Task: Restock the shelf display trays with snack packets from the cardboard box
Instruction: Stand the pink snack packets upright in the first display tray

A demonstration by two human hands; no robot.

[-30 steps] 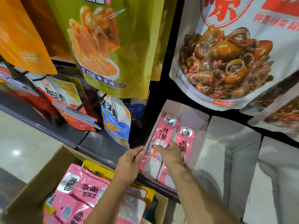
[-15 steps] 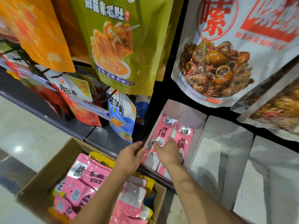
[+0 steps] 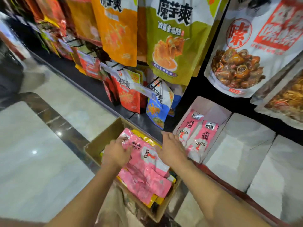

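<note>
Glossy big bags hang across the top of the rack, a green pouch point(image 3: 172, 41) and a white snail pouch point(image 3: 252, 51) the largest of them. Below those sit the white display trays, and only the leftmost tray point(image 3: 218, 112) has stock: two pink packets point(image 3: 196, 135) lying side by side, upright-ish against its back. The trays to the right look bare.

Next down in size, the cardboard box point(image 3: 105, 138) stands on the floor against the shelf base, full of more pink packets point(image 3: 144, 171) with a few yellow ones underneath.

Our left hand point(image 3: 117, 154) is down in the box, fingers curled onto the top packet; it's blurry, so we can't tell if it's actually gripping yet. Our right hand point(image 3: 172, 149) is spread flat and empty, hovering over the box edge just beside the tray.

Tip, we reckon: grab a small stack by the edges, keep the print facing up, then slide them in beside the two already there.
</note>
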